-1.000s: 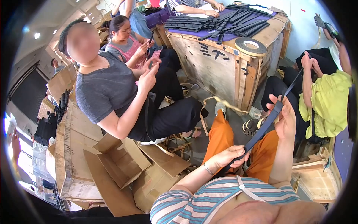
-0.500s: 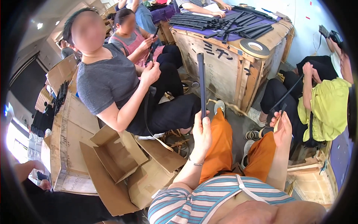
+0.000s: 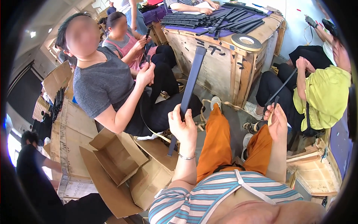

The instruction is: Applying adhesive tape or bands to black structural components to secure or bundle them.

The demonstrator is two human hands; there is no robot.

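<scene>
Setting: We sat low in a crowded workshop, orange trousers [image 3: 218, 145] below us, other seated people working close by on both sides.
Left hand: Our left hand [image 3: 183, 125] was closed around a long, flat dark strip [image 3: 191, 84], thumb on the near face and fingers curled behind it.
Strip position: It stood nearly upright in front of us, its top leaning toward the wooden crate [image 3: 223, 63]; a darker length ran on below the hand toward the open cardboard boxes [image 3: 119, 160].
Right hand: Our right hand [image 3: 278, 121] was loosely closed, pinching a short dark piece [image 3: 274, 103] with a thin pale tape or backing at the fingertips; we could not tell exactly what it was.
How the strip would handle: It held straight with no sag, so we judged it light and fairly stiff, though probably a little bendy along its length.
Where to hold: A grip near the middle, flat faces between thumb and fingers, seemed steadiest.
Nearby: More dark strips [image 3: 209, 18] and a tape roll [image 3: 246, 42] lay on the crate top.
</scene>
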